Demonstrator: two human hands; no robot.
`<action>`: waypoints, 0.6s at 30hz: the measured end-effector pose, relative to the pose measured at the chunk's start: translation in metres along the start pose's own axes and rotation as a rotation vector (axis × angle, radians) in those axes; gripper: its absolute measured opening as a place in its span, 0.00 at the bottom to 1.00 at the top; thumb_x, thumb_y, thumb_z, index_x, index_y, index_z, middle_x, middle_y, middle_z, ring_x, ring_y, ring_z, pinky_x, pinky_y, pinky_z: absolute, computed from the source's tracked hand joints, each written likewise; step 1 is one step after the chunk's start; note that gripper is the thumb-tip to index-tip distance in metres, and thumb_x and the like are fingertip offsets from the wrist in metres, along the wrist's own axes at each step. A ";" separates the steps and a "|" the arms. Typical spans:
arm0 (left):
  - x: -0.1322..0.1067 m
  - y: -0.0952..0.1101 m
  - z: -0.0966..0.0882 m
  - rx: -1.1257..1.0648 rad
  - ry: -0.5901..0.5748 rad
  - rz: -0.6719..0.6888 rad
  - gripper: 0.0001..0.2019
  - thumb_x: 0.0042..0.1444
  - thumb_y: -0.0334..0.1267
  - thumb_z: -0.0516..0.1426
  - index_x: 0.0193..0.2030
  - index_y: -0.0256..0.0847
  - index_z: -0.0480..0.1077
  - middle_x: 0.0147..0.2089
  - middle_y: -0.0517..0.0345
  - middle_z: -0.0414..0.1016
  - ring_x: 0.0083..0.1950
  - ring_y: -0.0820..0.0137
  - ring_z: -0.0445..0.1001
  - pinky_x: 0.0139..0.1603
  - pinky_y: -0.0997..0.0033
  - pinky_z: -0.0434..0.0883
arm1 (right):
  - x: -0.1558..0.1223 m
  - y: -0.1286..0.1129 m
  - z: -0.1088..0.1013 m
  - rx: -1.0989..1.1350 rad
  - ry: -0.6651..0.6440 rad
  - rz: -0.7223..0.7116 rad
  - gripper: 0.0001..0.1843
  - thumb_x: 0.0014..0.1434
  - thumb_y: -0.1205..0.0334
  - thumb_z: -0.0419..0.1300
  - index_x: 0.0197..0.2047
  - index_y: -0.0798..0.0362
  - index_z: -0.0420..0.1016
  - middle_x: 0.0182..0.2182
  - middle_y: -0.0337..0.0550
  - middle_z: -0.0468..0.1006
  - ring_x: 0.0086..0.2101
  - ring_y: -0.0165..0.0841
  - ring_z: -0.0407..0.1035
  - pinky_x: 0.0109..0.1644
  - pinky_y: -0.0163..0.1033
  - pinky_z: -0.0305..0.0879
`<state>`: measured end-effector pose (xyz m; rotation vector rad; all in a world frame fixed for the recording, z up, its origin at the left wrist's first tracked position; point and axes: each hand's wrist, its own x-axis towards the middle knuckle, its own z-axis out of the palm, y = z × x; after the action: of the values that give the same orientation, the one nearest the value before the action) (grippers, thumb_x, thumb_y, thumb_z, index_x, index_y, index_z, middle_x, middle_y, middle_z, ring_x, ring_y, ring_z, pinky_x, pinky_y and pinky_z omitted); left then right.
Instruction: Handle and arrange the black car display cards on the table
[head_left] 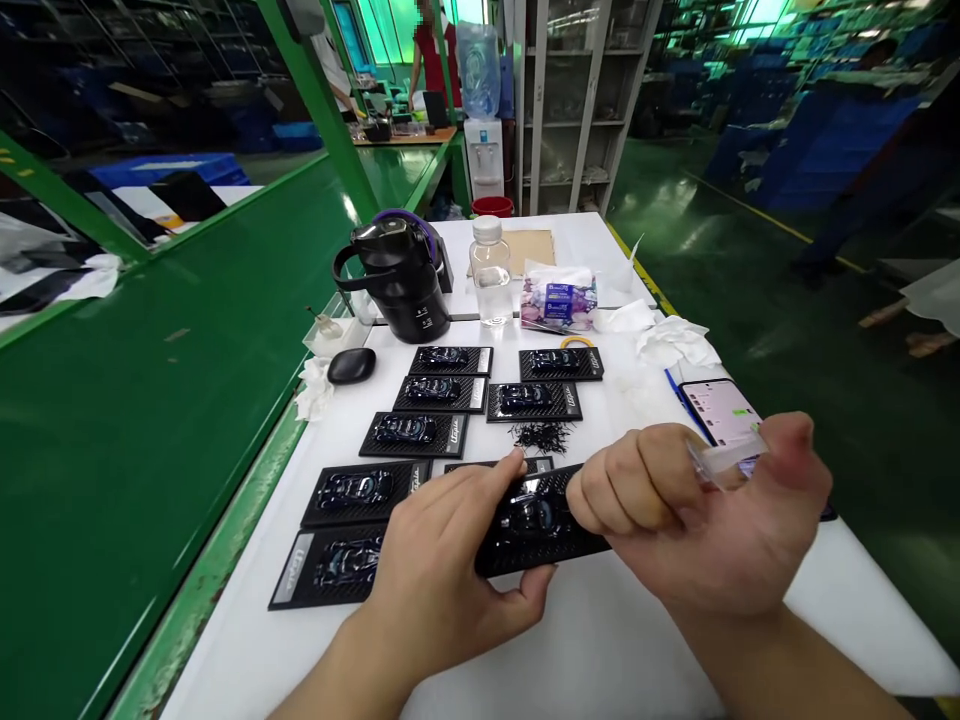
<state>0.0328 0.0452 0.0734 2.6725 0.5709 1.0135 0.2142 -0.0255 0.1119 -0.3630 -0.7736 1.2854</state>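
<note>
My left hand (pixel 442 570) is closed round a dark model car on a black display base (pixel 536 515), tilted above the table. The thumb lies below its near edge and the fingers behind. My right hand (pixel 697 510) is closed, its curled fingers covering the base's right end. A translucent strip (pixel 724 455) is pinched between its thumb and forefinger; its exact kind is unclear. Beyond the held car, a pile of small black slivers (pixel 541 437) lies on the table. Several similar model cars on bases (pixel 412 432) stand to the left and behind, one partly hidden by my left hand.
A black jug (pixel 405 280), a clear bottle (pixel 491 275) and a tissue pack (pixel 559 300) stand at the back of the white table. A black mouse-shaped case (pixel 351 365) is on the left. Crumpled tissues (pixel 679 342) and a phone (pixel 716 410) lie on the right.
</note>
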 end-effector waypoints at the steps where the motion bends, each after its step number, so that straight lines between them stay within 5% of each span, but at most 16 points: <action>1: 0.000 0.001 0.000 0.005 0.003 0.003 0.34 0.47 0.39 0.63 0.62 0.35 0.63 0.49 0.51 0.79 0.49 0.63 0.78 0.51 0.63 0.76 | 0.000 0.000 0.000 -0.006 0.015 0.004 0.36 0.60 0.28 0.46 0.17 0.50 0.48 0.13 0.32 0.46 0.17 0.28 0.46 0.25 0.39 0.46; 18: 0.000 0.002 -0.002 0.021 -0.039 -0.012 0.31 0.48 0.38 0.62 0.61 0.38 0.64 0.51 0.52 0.78 0.50 0.63 0.78 0.52 0.63 0.76 | 0.000 0.007 -0.006 0.036 0.064 0.009 0.33 0.59 0.33 0.48 0.16 0.50 0.48 0.12 0.32 0.46 0.16 0.27 0.43 0.23 0.38 0.44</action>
<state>0.0324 0.0439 0.0757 2.6972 0.5927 0.9555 0.2133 -0.0229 0.1028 -0.3775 -0.6946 1.2883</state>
